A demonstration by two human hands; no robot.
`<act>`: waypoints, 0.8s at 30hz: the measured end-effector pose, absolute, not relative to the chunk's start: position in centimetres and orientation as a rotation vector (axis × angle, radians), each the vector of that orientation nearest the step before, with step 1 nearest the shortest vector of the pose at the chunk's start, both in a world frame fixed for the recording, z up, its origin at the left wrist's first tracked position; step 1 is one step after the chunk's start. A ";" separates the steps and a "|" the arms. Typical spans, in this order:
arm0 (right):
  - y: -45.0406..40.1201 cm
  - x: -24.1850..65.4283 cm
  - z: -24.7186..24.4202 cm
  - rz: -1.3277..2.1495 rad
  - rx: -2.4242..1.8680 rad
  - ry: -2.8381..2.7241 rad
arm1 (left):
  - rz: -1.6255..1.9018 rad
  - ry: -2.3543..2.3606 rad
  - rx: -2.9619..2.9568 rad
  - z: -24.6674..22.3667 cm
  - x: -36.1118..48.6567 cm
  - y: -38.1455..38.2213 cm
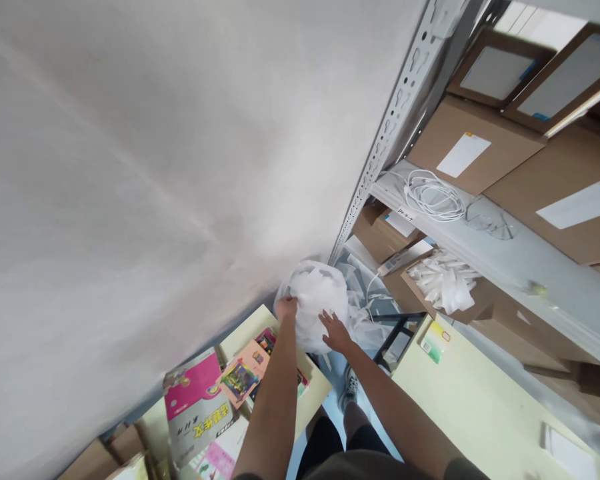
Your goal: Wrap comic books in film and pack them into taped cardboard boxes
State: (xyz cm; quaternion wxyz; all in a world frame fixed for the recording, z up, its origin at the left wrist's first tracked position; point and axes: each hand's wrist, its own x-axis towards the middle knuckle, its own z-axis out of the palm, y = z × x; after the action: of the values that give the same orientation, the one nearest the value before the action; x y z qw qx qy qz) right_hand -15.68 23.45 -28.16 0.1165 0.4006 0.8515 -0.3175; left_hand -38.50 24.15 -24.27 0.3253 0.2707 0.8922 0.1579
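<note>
A large, translucent white plastic bag (316,283) stands between the wall and the shelving, with pale white stuff showing through it. My left hand (287,308) has its fingers closed on the left edge of this bag. Against the near right side of the bag is my right hand (335,331), its fingers spread and nothing gripped in them. Just left of my left forearm lie several books, among them an orange-covered book (244,373) and a larger pink and grey one (196,403).
A metal shelf rack (485,227) on the right carries cardboard boxes (477,143), a coiled white cable (433,195) and glasses. Below sits an open box of white strips (445,280). A pale yellow table (480,393) stands at my right; a blank wall (155,167) rises on the left.
</note>
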 end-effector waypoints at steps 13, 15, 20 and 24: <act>24.3 -20.5 -23.1 -0.883 1.280 2.474 | 1.154 2.560 0.419 -13.9 -37.4 13.0; 23.7 -20.3 -21.4 -0.935 1.384 2.546 | 1.228 2.563 0.438 -12.4 -37.8 12.1; 21.4 -20.6 -16.9 -1.756 1.669 2.494 | 1.156 2.492 0.904 -9.8 -37.9 10.6; 20.1 -22.3 -13.2 -2.469 1.581 2.284 | 0.898 2.208 1.388 -9.6 -34.8 10.8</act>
State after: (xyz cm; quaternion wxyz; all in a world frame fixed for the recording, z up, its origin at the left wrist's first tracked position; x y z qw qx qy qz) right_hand -22.28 20.12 -13.22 -0.2834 0.4079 0.5893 -0.6372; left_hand -34.77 10.78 -9.56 0.1906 0.4940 0.7859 0.3195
